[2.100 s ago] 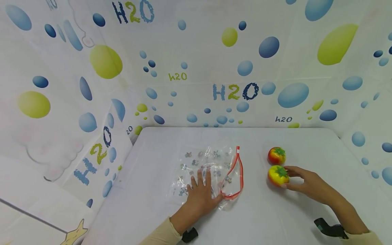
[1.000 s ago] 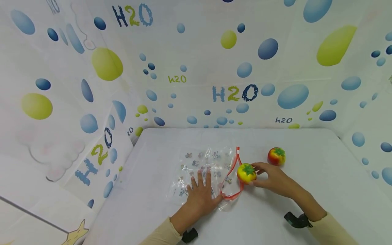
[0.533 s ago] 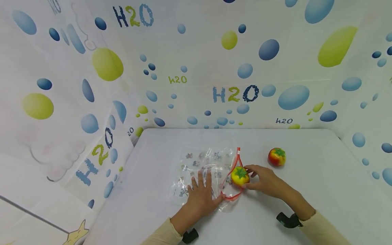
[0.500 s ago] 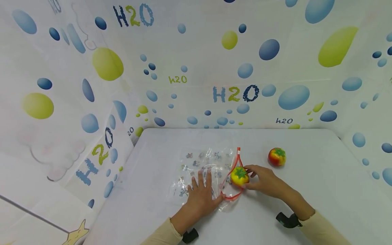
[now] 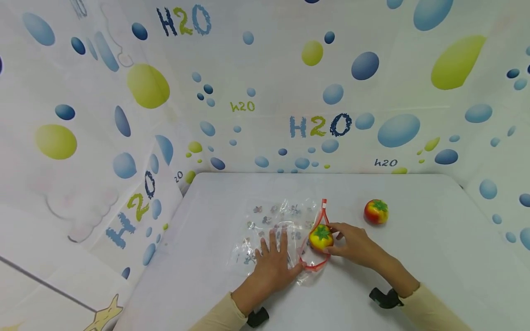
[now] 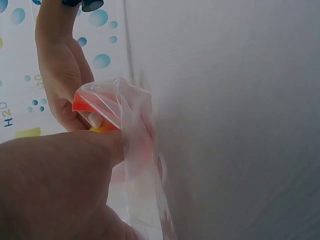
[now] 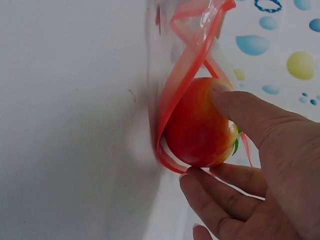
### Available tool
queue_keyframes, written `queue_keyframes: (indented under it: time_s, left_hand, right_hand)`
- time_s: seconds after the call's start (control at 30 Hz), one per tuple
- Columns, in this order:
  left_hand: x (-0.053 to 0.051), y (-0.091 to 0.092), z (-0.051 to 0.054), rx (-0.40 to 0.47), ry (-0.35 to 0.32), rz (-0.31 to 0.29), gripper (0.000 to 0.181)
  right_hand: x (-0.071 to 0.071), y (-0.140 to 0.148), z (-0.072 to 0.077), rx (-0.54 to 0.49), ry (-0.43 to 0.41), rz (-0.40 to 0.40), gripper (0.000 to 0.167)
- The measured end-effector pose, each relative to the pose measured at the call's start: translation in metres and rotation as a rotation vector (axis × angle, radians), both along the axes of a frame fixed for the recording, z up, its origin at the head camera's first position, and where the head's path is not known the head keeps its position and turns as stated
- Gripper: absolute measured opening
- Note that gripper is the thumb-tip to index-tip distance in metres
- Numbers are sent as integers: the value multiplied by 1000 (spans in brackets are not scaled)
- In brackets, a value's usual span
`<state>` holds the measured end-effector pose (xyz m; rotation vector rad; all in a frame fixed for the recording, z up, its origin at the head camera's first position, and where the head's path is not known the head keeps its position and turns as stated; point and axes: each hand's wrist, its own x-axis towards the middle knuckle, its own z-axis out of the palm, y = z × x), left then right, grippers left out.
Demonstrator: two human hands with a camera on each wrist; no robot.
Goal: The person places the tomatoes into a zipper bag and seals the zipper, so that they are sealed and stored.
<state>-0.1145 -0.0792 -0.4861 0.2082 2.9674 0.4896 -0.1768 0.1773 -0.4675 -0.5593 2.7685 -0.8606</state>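
Yellow-and-red toy fruit (image 5: pixel 321 237) with a green leafy top is held at the mouth of a clear plastic bag (image 5: pixel 258 220), framed by the loop of its red edging strip (image 5: pixel 315 268); how far inside it sits cannot be told. The fruit is gripped by the right hand (image 5: pixel 352 243), its thumb on one side and its fingertips on the other, parted only by the fruit's width. By the left hand (image 5: pixel 271 266), fingers straight and fanned out, the bag is pressed to the white table (image 5: pixel 422 239); the thumb is laid at the strip, though whether anything is pinched there cannot be made out. In the left wrist view, all but a yellow sliver of fruit is hidden by hand and plastic. Small figures are printed on the bag, too faint to be identified, some covered by the left hand. A second, redder fruit (image 5: pixel 376 211) is seen at far right, well apart from the bag. Both cream sleeves (image 5: pixel 432 308) are cut off by the near edge, and a dark wrist device (image 5: pixel 258 317) is partly hidden at left.
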Motion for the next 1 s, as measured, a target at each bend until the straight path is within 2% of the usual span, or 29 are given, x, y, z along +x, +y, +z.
queue_keyframes:
  time_s: [0.17, 0.33, 0.5, 0.8, 1.0]
  left_hand:
    - [0, 0, 0, 0, -10, 0, 104]
    - [1, 0, -1, -5, -5, -4, 103]
    - [2, 0, 0, -5, 0, -6, 101]
    - [2, -1, -1, 7, -8, 1, 101]
    - [3, -1, -2, 15, -7, 0, 101]
  right_hand:
    - [-1, -5, -3, -40, -1, -5, 74]
    - [-2, -9, -7, -93, -12, -17, 53]
    - [-2, -12, -7, -86, 7, -2, 39]
    - [-1, -15, -6, -113, 41, 22, 33]
    - [-3, -18, -11, -153, 88, 50, 25]
